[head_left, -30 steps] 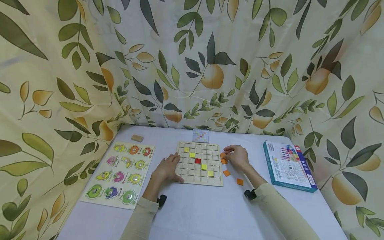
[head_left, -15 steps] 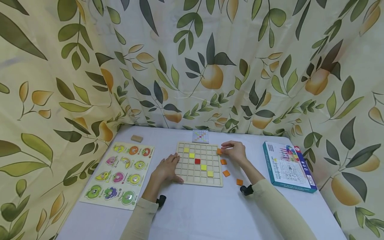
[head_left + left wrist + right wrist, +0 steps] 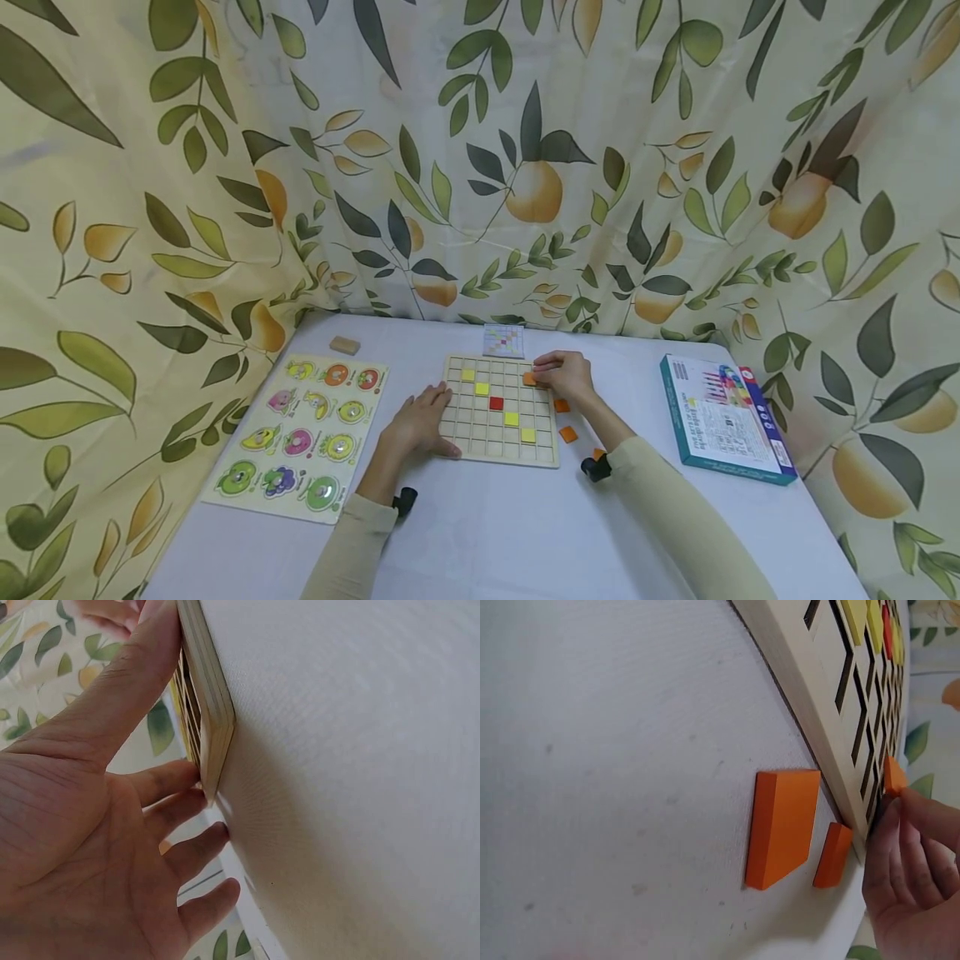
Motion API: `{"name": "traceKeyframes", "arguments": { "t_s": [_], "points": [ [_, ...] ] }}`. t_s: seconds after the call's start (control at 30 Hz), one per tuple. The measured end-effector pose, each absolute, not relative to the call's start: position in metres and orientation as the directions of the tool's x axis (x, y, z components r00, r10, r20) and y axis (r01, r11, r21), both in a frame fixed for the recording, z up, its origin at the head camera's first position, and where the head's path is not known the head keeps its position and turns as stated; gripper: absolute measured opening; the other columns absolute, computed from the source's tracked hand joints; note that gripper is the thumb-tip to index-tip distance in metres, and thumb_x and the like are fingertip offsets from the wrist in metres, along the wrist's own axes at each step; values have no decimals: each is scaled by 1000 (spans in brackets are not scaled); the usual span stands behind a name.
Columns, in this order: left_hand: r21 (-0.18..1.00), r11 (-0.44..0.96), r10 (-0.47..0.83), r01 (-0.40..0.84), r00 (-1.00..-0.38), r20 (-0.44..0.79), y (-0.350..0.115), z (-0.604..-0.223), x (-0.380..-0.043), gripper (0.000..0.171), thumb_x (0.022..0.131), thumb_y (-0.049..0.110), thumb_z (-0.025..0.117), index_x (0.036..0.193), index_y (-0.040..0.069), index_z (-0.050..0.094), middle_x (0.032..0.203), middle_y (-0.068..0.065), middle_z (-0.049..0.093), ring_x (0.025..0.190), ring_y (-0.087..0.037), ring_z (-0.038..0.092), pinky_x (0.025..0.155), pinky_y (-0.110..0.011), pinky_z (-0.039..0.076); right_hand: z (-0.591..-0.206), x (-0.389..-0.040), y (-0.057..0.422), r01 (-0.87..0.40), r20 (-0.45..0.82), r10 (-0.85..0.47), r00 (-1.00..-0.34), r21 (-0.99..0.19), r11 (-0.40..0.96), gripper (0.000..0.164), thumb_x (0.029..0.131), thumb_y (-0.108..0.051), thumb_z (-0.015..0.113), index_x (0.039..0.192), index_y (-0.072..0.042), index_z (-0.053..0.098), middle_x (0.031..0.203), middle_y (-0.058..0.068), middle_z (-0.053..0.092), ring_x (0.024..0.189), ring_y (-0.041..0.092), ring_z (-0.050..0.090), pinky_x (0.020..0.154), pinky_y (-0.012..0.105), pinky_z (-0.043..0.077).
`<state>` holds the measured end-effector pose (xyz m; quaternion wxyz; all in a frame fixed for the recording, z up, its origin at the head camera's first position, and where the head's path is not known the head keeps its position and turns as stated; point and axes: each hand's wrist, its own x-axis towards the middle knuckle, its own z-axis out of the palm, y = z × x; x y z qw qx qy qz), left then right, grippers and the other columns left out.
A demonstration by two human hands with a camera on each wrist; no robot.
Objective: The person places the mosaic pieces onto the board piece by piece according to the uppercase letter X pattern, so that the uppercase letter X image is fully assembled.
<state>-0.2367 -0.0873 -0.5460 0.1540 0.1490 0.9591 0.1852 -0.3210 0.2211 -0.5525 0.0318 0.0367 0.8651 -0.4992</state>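
Note:
A wooden grid board (image 3: 495, 457) holds several yellow tiles (image 3: 512, 419) and one red tile (image 3: 496, 403) along a diagonal. My left hand (image 3: 416, 425) touches the board's left edge with outstretched fingers, the thumb at its near left corner. In the left wrist view that thumb (image 3: 124, 686) lies along the board's side. Between thumb and fingertips my right hand (image 3: 567, 375) pinches an orange tile (image 3: 529, 379) over the upper right cells. Loose orange tiles (image 3: 567, 434) lie right of the board, one partly hidden by the right wrist; two show large in the right wrist view (image 3: 789, 821).
Behind the board is a small pattern card (image 3: 503, 340) with coloured squares. To the left lies a fruit puzzle board (image 3: 262, 505), with a wooden block (image 3: 345, 344) beyond it. A flat box (image 3: 723, 417) sits at the right. A leaf-printed curtain (image 3: 480, 233) surrounds the table.
My right hand has picked an orange tile off the table beside the board and carried it left over the board's upper right cells. The left hand stays put.

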Motion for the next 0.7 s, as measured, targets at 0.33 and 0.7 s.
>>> {"name": "traceKeyframes", "arguments": {
  "t_s": [0.33, 0.7],
  "points": [
    [407, 885, 346, 225, -903, -253, -87, -540, -236, 120, 71, 47, 95, 164, 7, 32, 173, -12, 22, 159, -32, 19, 129, -53, 18, -556, -323, 215, 33, -44, -5, -999, -816, 578, 18, 87, -8, 85, 104, -5, 79, 91, 5, 79, 81, 16, 76, 68, 28, 63],
    [408, 886, 342, 222, -906, -250, -88, -540, -234, 120, 70, 48, 96, 163, 7, 33, 172, -12, 23, 159, -32, 20, 129, -53, 19, -545, -307, 222, 31, -9, 38, -999, -780, 625, 20, 85, -7, 84, 104, -5, 80, 94, 5, 79, 84, 20, 74, 66, 28, 60]
  ]
}}
